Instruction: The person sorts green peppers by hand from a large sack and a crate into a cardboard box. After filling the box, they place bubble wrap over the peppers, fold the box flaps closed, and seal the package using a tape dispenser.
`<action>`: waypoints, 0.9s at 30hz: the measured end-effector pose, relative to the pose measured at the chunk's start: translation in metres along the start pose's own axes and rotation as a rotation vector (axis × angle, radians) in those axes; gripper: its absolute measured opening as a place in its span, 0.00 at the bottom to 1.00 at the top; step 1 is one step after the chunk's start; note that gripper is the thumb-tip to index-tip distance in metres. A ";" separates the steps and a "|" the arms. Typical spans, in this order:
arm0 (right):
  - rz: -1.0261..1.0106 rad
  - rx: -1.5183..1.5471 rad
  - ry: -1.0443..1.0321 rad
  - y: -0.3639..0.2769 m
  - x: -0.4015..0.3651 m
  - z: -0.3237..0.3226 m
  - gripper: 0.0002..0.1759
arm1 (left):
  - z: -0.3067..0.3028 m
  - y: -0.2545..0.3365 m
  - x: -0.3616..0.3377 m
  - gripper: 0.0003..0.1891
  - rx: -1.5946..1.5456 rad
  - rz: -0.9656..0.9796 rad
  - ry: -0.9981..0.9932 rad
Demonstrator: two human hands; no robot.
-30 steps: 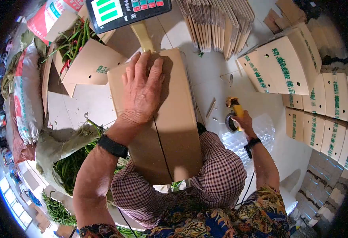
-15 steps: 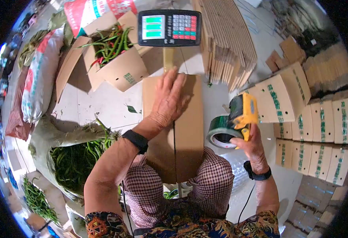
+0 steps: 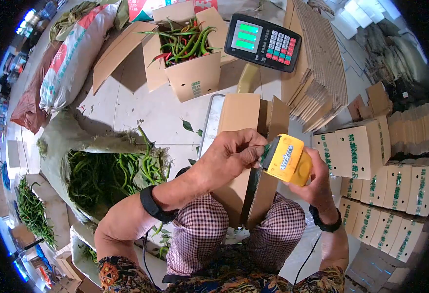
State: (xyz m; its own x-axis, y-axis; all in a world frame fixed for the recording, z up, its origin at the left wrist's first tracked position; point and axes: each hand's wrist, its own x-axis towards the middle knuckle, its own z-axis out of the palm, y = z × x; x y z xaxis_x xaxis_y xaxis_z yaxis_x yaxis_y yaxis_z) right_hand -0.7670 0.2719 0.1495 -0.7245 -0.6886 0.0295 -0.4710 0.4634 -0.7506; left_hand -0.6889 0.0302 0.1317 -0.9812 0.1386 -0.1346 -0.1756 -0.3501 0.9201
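Note:
My right hand grips a yellow tape dispenser above a cardboard box. Fingers of my left hand are pinched together at the dispenser's dark edge, on the end of the green packing tape; the fingertips partly cover it. Between my knees, the box stands with its top flaps slightly parted along a dark gap. Behind the box rises a weighing scale's display with lit green readouts.
An open carton of green and red chili peppers stands ahead. On the left, a sack spills green peppers near a filled white sack. Folded cardboard leans at the back right; printed boxes are stacked right.
My left hand has left the box top and come to the tape dispenser. The dispenser has been raised and turned over the box, whose flaps have parted. The view has shifted.

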 end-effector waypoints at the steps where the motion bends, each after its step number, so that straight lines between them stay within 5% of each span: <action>1: -0.029 -0.064 0.004 -0.003 0.002 0.000 0.36 | -0.002 -0.002 0.000 0.11 0.011 0.015 -0.001; 10: -0.058 -0.159 -0.072 -0.016 0.022 0.007 0.35 | -0.024 -0.032 -0.004 0.11 0.061 0.046 0.086; 12: -0.088 -0.173 -0.091 -0.018 0.029 0.009 0.35 | -0.031 -0.030 -0.008 0.12 -0.223 -0.197 0.164; 21: -0.135 -0.233 -0.172 -0.015 0.040 0.025 0.38 | -0.047 -0.075 -0.008 0.11 -0.174 -0.037 0.227; 27: -0.108 -0.334 -0.276 -0.020 0.036 0.017 0.43 | -0.100 -0.067 -0.047 0.06 -0.041 0.005 0.550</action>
State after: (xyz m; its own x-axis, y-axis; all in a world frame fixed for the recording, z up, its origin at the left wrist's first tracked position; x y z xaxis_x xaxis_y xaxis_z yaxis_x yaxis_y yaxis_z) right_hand -0.7755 0.2285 0.1544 -0.5222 -0.8449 -0.1158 -0.7058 0.5044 -0.4974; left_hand -0.6392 -0.0459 0.0396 -0.8773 -0.3642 -0.3124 -0.1627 -0.3868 0.9077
